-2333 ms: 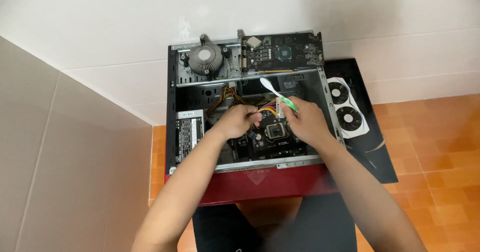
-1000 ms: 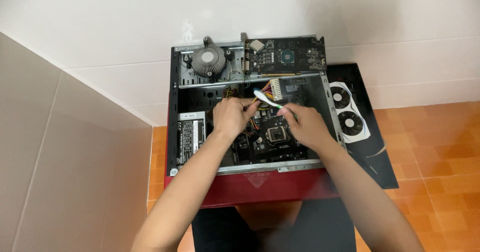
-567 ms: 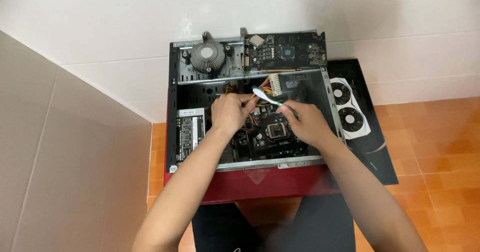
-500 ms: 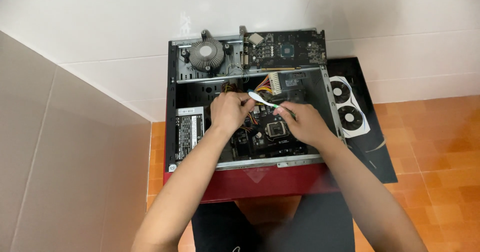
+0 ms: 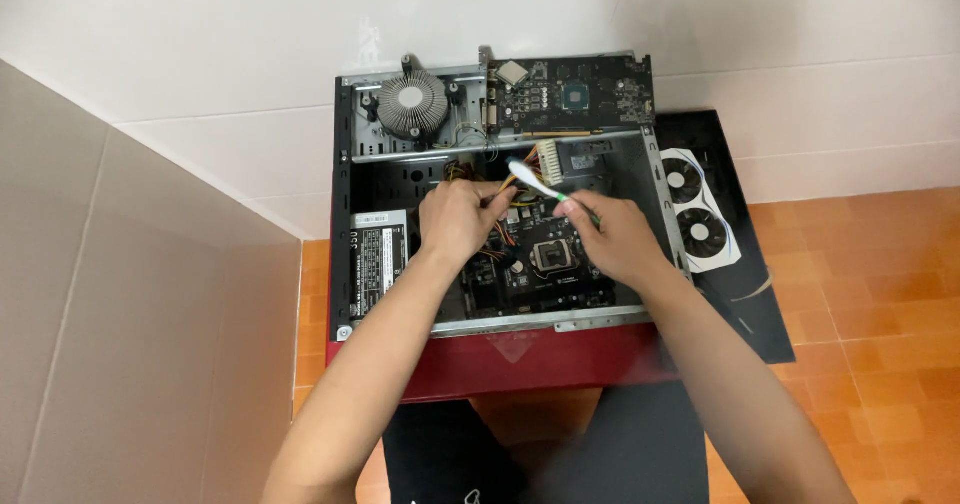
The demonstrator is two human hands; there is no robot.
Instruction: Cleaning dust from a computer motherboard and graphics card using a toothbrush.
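Both hands work inside the open computer case (image 5: 345, 264), above the motherboard (image 5: 545, 264). The right hand (image 5: 615, 239) is closed around the green handle of a white-headed brush (image 5: 535, 184), whose bristle end points toward the case's rear wall, near the wide white power connector (image 5: 549, 164). The left hand (image 5: 460, 219) is curled around a bundle of coloured cables (image 5: 505, 226), holding them off the board. Judging by this, the step in hand looks like dusting the area beside the bare CPU socket (image 5: 553, 256); the next stroke calls for keeping the cables lifted. A round cooler (image 5: 412, 104) and a bare circuit card (image 5: 575, 92) lie on the case's far edge.
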